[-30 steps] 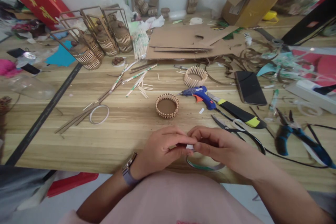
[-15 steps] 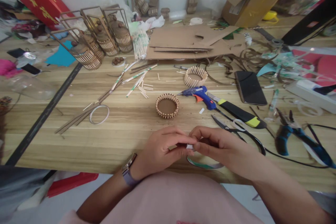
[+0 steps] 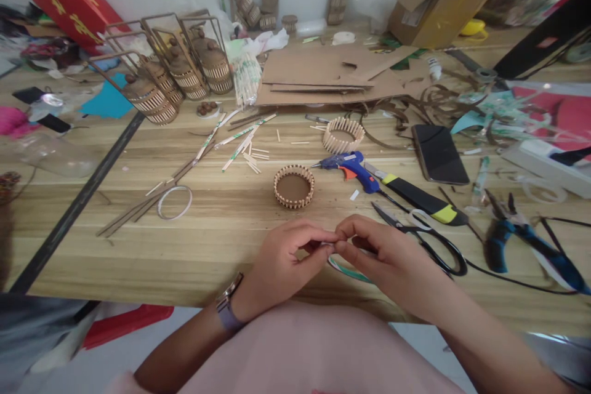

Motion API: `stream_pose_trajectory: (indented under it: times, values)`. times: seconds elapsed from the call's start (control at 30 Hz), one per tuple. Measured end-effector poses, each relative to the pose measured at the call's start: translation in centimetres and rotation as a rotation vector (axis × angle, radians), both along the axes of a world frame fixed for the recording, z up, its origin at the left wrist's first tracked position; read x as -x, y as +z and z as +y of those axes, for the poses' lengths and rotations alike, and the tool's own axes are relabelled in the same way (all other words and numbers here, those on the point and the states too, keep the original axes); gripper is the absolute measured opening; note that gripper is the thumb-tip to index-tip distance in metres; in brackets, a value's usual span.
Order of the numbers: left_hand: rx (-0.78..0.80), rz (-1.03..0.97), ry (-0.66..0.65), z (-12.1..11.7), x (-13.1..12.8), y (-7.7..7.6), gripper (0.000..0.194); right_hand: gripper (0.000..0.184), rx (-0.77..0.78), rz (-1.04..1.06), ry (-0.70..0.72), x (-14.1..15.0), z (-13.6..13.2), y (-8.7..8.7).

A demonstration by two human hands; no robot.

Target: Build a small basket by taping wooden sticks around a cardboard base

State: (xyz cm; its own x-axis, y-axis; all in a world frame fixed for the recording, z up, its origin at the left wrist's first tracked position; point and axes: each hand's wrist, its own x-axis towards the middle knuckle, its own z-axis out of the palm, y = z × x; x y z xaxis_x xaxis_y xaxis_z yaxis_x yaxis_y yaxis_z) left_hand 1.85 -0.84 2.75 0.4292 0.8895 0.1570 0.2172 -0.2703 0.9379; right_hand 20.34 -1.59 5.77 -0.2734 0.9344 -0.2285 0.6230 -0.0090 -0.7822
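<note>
My left hand (image 3: 289, 258) and my right hand (image 3: 392, 261) meet fingertip to fingertip near the table's front edge. Both are closed in a pinch on a thin white-and-green strip (image 3: 349, 272), which curves down in a loop below the right fingers. The pinched part is mostly hidden by the fingertips. Just beyond them lies a small round base (image 3: 294, 187) with a brown floor and a rim of short sticks. A second ring of upright sticks (image 3: 343, 135) stands behind it. The tip of a blue glue gun (image 3: 347, 163) points at the nearer base.
Black-handled scissors (image 3: 429, 240), a utility knife (image 3: 418, 197), pliers (image 3: 526, 234) and a phone (image 3: 440, 154) lie on the right. A white ring (image 3: 175, 202) rests beside brown strips on the left. Stick-sided lanterns (image 3: 152, 98) and cardboard sheets (image 3: 314, 74) are at the back.
My fingertips have drawn closer together and slightly up, covering the white piece that showed between them. Less of the strip's loop shows now beneath my right hand.
</note>
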Motion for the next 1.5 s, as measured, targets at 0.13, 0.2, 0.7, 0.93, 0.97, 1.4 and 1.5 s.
stream_pose_trajectory:
  times: [0.13, 0.2, 0.7, 0.93, 0.97, 1.4, 1.5]
  values:
    - [0.023, 0.002, 0.008, 0.0, -0.1, -0.2, 0.011, 0.02, -0.023, -0.015, -0.012, 0.1, 0.0, -0.4]
    - [0.023, 0.008, 0.014, 0.0, -0.2, -0.2, 0.01, 0.021, -0.053, -0.026, -0.016, 0.1, -0.1, -0.5]
    - [0.409, 0.119, -0.003, 0.6, -0.2, 0.3, 0.018, 0.015, -0.143, -0.035, 0.049, -0.2, -0.6, -1.1]
    - [0.435, 0.155, 0.031, 0.4, 0.0, 1.0, 0.021, 0.019, -0.266, 0.055, 0.042, -0.9, -0.6, -1.5]
    - [0.444, 0.138, 0.032, 0.3, 0.1, 1.0, 0.021, 0.02, -0.284, 0.071, 0.042, -1.0, -0.6, -1.5]
    - [0.475, 0.038, 0.001, -0.1, 0.7, 1.9, 0.022, 0.022, -0.321, 0.137, 0.013, -0.5, -1.3, -1.0]
    - [0.492, 0.021, -0.009, -0.1, 0.8, 2.1, 0.021, 0.022, -0.326, 0.138, 0.026, -0.5, -1.5, -0.7]
